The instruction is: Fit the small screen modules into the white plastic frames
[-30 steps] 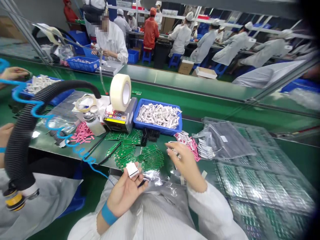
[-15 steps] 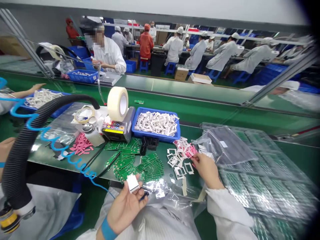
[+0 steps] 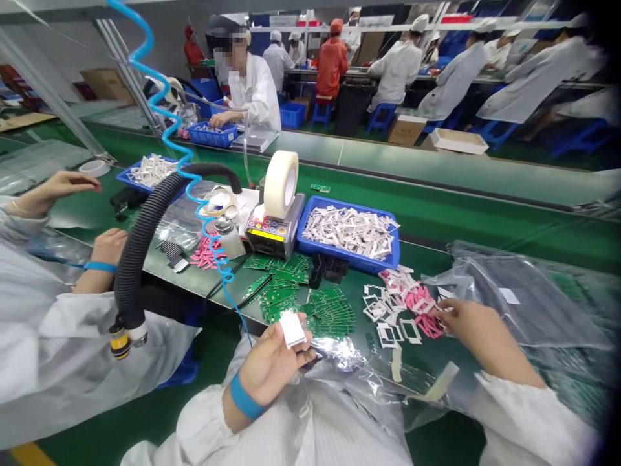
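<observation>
My left hand (image 3: 272,364), with a blue band at its wrist, holds a small white rectangular piece (image 3: 292,329) between thumb and fingers, its flat face up. Just beyond it lie green circuit boards (image 3: 332,312), spread in overlapping rows. At the right, my right hand (image 3: 478,330) reaches to a heap of pink strips (image 3: 421,303) mixed with white frames (image 3: 381,303). Its thumb and forefinger are pinched together at the heap's edge. What they grip, if anything, is too small to make out.
A blue bin (image 3: 349,255) of white frames stands beside a tape dispenser (image 3: 269,236). A black hose (image 3: 158,213) and coiled blue air line (image 3: 167,123) cross the left side. Plastic-wrapped dark sheets (image 3: 519,304) lie right. A co-worker's hands (image 3: 109,252) are at left.
The view has swung right, so the bench things sit farther right and the left neighbour shows more. My left hand still holds the white piece; my right hand stays at the pink heap.
</observation>
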The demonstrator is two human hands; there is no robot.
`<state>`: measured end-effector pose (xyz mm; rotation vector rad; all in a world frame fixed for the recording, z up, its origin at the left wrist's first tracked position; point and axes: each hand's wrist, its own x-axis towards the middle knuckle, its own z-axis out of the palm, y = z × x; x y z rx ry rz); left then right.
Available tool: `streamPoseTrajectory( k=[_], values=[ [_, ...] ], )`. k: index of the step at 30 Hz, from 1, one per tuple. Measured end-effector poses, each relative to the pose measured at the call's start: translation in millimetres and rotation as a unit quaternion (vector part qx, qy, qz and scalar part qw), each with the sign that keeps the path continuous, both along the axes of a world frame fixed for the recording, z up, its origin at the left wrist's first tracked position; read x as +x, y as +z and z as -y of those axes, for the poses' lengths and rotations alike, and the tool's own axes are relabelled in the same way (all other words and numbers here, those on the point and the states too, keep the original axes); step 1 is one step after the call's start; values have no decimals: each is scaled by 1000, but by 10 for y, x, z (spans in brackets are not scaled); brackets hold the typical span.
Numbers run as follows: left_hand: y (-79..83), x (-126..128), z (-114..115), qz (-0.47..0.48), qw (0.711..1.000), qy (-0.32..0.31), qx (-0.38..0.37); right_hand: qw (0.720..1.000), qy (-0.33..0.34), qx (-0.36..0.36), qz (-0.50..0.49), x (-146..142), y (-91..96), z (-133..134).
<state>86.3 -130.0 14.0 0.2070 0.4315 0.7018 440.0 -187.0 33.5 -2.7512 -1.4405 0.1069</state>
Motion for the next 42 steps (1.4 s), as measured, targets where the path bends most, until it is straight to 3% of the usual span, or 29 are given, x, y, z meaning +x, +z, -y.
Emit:
streamPoseTrajectory(
  k=[3,5,7,10,12,15,22,26,30,36,39,42],
  values=[
    [27,-30,-3,-10,999,8,36,998,-3,56,-6,-267,297,33],
    [40,-45,2,-19,998,12,55,981,24,189,-27,-640,479,54],
    [60,-57,10,-32,997,17,72,928,179,301,-126,-1094,615,38],
    [114,-75,20,-43,995,17,88,836,397,308,-221,-1690,714,-76],
    [157,-92,21,-40,995,18,94,788,467,318,-242,-1927,726,-180],
    [206,-124,18,-41,994,26,95,760,511,347,-203,-2058,714,-299],
    [233,-146,15,-64,994,46,71,765,550,327,-77,-2093,721,-351],
    [229,-142,-3,-70,994,40,78,765,542,316,-144,-2180,650,-387],
    [186,-199,-39,-65,994,57,62,751,508,351,-235,-2234,452,-434],
    [88,-276,-20,-51,991,120,30,783,451,312,-294,-2274,224,-387],
    [75,-236,25,-47,990,130,36,806,386,351,-278,-2355,213,-376],
    [89,-220,33,-75,988,122,54,812,379,377,-233,-2409,231,-406]
  ],
)
